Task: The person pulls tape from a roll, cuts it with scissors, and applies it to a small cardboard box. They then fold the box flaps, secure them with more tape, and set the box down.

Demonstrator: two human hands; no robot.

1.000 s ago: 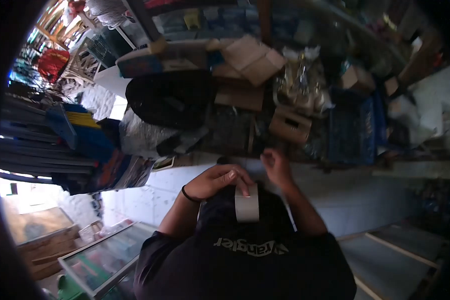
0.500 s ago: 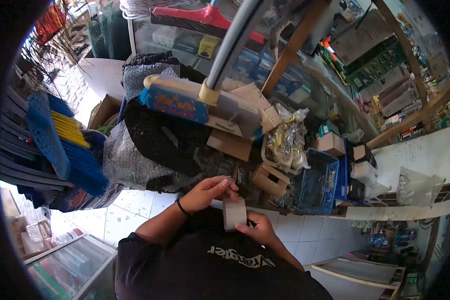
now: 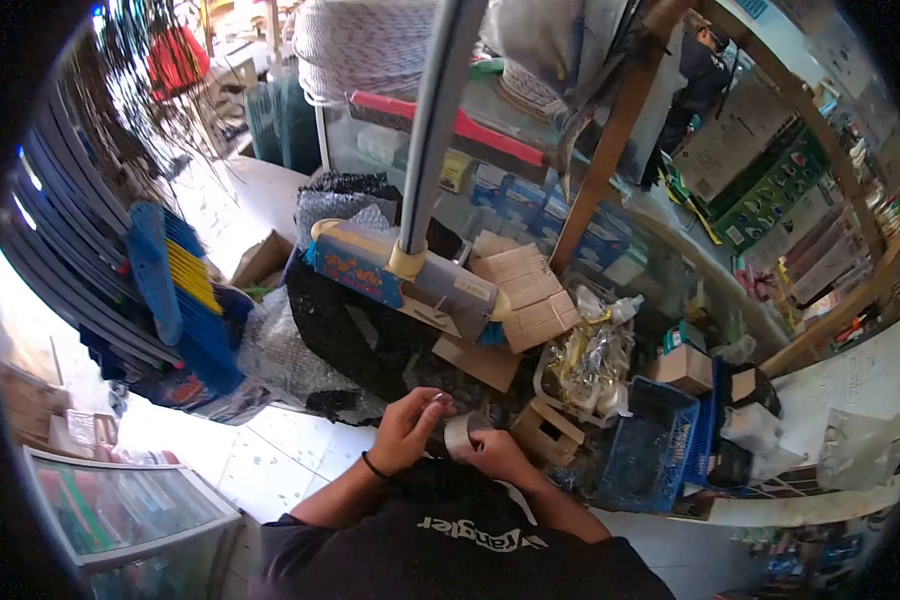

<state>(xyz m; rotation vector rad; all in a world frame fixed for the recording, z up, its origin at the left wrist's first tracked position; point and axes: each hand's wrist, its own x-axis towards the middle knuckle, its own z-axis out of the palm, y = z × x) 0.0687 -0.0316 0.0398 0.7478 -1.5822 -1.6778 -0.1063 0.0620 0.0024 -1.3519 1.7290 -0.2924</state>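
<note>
My right hand (image 3: 500,453) is closed round a roll of pale tape (image 3: 458,436), in front of my chest. Close to the roll's left side, my left hand (image 3: 408,428) has its fingers pinched together. A small shiny spot shows at those fingertips; I cannot make out what it is. Beyond my hands lie a brown cardboard piece (image 3: 476,362) and an open small carton (image 3: 547,432).
A broom (image 3: 400,280) in printed packaging leans ahead, its pole rising. Blue brushes (image 3: 170,290) stand left, bubble wrap (image 3: 280,350) nearby. A blue basket (image 3: 650,440) and bagged fittings (image 3: 588,360) sit right. A glass case (image 3: 120,510) stands lower left. Another person (image 3: 700,75) is far back.
The view has tilted up and shifted, so the shelf goods sit lower and further right. The tape roll has turned in my right hand. My left hand stays pinched near it.
</note>
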